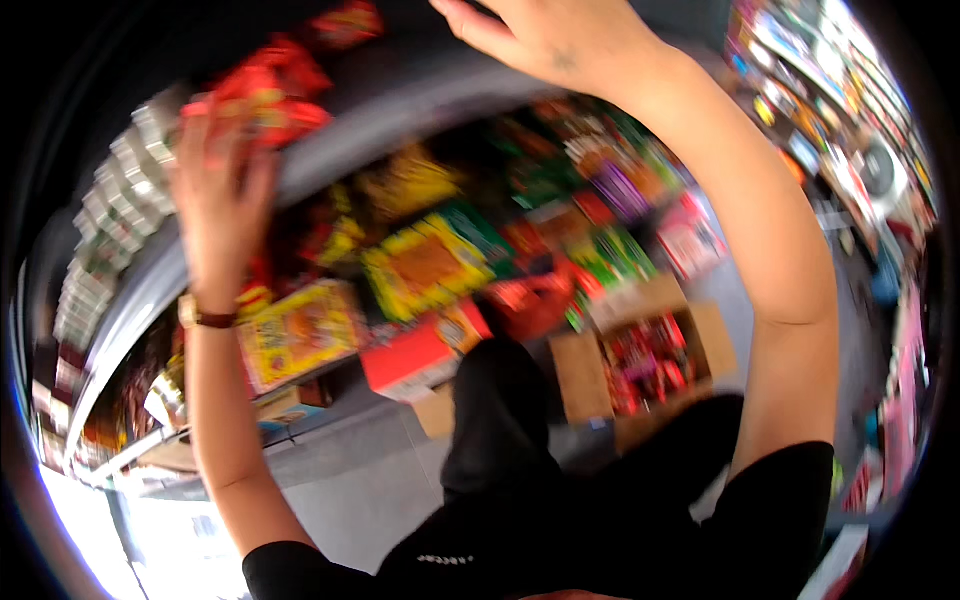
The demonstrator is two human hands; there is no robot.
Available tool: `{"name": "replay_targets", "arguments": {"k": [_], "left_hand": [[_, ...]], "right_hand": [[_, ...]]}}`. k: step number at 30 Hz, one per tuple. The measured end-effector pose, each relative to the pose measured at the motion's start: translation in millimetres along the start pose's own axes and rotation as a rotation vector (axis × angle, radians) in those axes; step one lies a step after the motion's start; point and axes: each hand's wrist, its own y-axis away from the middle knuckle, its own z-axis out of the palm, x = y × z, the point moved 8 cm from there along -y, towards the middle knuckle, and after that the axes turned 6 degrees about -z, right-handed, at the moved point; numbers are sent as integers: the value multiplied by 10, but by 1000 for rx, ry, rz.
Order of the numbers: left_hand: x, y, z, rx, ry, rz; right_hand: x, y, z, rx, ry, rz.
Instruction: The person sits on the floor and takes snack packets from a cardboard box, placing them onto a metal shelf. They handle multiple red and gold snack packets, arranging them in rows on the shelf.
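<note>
My left hand [221,180] is raised at the upper shelf, its fingers stretched over shiny red packets [281,94]. Motion blur hides whether the fingers grip a packet or only rest against it. A watch with a dark red strap [214,320] is on that wrist. Farther along the same shelf lies another red packet [347,24]. My right hand [559,34] reaches over the shelf at the top edge of the view. Part of its fingers is cut off or in the dark, so what it touches is hidden.
Below the upper shelf's grey edge [420,120] is a lower shelf with yellow snack boxes [427,266], a red box [424,349] and green packs [613,255]. An open cardboard carton [577,379] of red packets stands by my legs. White-and-green packages [120,195] line the left.
</note>
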Motion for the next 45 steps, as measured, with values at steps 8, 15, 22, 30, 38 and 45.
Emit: {"name": "replay_targets", "arguments": {"k": [8, 15, 22, 30, 38, 45], "left_hand": [[1950, 536, 25, 106, 718, 87], [5013, 2094, 1389, -885, 1089, 521], [5911, 3315, 2792, -1309, 879, 121], [6128, 3450, 3068, -1228, 727, 139], [5255, 2950, 2795, -954, 1034, -370], [4386, 2703, 2392, -1083, 1589, -1035]], "right_hand": [[-1233, 3558, -1482, -561, 173, 899], [-2847, 5956, -1633, -623, -330, 1785], [-3068, 6040, -1172, -1096, -289, 1652], [-3015, 6093, -748, -1146, -36, 1839], [-3047, 6373, -497, -1003, -202, 2068], [-3429, 6832, -381, -614, -441, 2397]]}}
